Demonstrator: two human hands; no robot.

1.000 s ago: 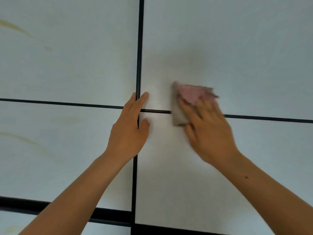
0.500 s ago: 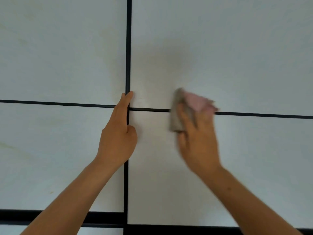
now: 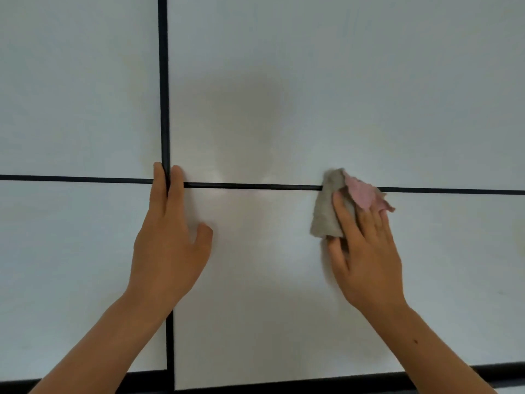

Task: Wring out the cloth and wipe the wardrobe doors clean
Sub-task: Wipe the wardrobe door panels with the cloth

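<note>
the wardrobe doors fill the view: pale, smooth, hard panels that look rigid and a little slick. they are divided by a black vertical strip and a black horizontal strip, which cross left of centre, and a dark band runs along the lower edge. the left grip is released, with straight fingers flat on the doors, fingertips straddling the vertical strip at the crossing and thumb spread to the right; it is probably steadying the panel. the right grip is unclenched too. its flat fingers press the cloth against the right-hand door, over the horizontal strip and well apart from the left grip. the cloth is a small folded wad, grey-beige with a pink face at its upper right, and it pokes out above and to the left of the fingers. it looks light, soft and limp, so it should mould into the strip's groove. it may also bunch or creep out from under flat fingers. pinching a folded edge, or hooking the thumb under the lower corner, would likely hold it more surely. how damp it is cannot be told.
</note>
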